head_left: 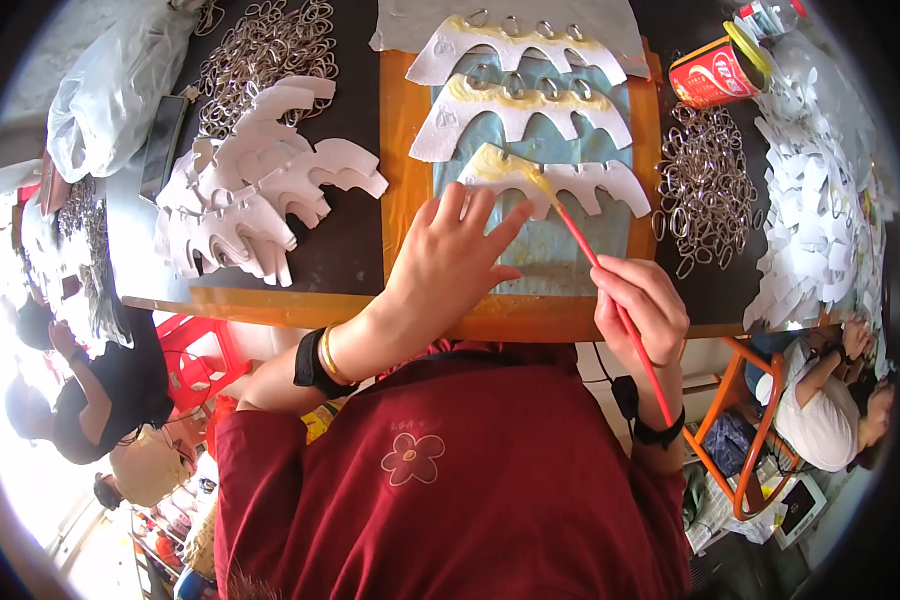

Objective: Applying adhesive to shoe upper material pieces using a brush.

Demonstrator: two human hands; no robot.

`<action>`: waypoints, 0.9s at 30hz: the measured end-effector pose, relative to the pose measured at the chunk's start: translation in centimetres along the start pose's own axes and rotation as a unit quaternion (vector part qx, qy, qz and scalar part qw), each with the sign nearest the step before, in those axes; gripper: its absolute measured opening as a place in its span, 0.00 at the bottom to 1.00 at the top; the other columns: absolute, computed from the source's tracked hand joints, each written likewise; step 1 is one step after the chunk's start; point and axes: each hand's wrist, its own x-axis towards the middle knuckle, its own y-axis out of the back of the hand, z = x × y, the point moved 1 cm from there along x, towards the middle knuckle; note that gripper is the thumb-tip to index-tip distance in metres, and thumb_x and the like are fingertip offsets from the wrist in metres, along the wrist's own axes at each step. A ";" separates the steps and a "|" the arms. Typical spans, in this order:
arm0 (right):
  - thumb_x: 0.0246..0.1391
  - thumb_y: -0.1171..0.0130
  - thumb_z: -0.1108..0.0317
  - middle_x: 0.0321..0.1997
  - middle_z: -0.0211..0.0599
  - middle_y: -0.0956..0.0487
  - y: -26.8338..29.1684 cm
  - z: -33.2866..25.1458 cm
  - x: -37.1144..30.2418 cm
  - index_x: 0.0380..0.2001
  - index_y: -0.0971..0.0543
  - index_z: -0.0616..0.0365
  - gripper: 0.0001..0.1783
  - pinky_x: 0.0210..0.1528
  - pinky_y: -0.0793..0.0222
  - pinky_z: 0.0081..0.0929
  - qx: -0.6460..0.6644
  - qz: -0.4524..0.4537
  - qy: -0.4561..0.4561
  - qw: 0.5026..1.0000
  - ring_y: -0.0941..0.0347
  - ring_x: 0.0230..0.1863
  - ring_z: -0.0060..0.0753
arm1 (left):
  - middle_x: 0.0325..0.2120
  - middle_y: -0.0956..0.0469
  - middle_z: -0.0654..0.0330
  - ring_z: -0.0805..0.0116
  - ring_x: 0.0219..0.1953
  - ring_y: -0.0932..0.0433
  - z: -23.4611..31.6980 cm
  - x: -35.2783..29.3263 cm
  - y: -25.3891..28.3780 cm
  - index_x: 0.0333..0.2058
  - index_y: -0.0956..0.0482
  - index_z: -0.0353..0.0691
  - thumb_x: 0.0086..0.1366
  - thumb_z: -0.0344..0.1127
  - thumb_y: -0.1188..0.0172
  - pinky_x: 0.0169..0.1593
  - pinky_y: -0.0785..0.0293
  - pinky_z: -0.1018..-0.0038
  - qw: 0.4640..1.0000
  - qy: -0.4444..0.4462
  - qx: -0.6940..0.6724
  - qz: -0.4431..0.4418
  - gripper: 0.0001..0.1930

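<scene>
Near the middle of the table lies a white scalloped piece [610, 184], with wet yellowish glue along the left and middle of its upper edge. My left hand [448, 248] is spread over its left end, fingertips at its lower edge. In my right hand [642, 312] I grip a slim red-handled brush [582, 238], its tip touching the glue. Beyond lie two more scalloped pieces, the middle one [526, 112] and the far one [530, 48]. Both carry glue and several metal rings along their upper edges.
Stacked white scalloped pieces [260, 190] lie left, below a heap of metal rings [270, 55]. Right are another ring heap [705, 185], a red can [710, 75] and white scraps [820, 210]. Other people sit at both sides; an orange stool [745, 440] stands right.
</scene>
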 end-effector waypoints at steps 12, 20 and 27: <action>0.41 0.38 0.85 0.37 0.41 0.21 -0.2 0.0 0.1 0.34 0.20 0.63 0.13 0.34 0.25 0.29 0.049 0.008 -0.031 0.998 0.22 0.33 0.40 | 0.39 0.33 0.59 0.61 0.42 0.32 0.1 -0.1 -0.1 0.57 0.33 0.55 0.48 0.53 0.34 0.42 0.27 0.69 1.000 0.000 0.003 -0.006 0.36; 0.39 0.39 0.85 0.35 0.40 0.21 -0.3 0.0 0.2 0.31 0.21 0.63 0.12 0.35 0.25 0.30 0.036 -0.001 -0.028 0.999 0.22 0.33 0.39 | 0.42 0.31 0.60 0.63 0.44 0.32 0.1 -0.1 -0.1 0.55 0.31 0.51 0.50 0.59 0.38 0.40 0.30 0.71 1.000 -0.006 0.005 -0.001 0.35; 0.39 0.39 0.84 0.34 0.40 0.20 1.3 -0.3 0.1 0.30 0.21 0.64 0.11 0.34 0.26 0.29 0.031 0.015 -0.041 0.999 0.22 0.32 0.39 | 0.39 0.33 0.58 0.60 0.42 0.33 -0.1 -0.1 -0.1 0.57 0.32 0.54 0.52 0.58 0.38 0.42 0.28 0.67 1.000 0.002 -0.022 -0.002 0.34</action>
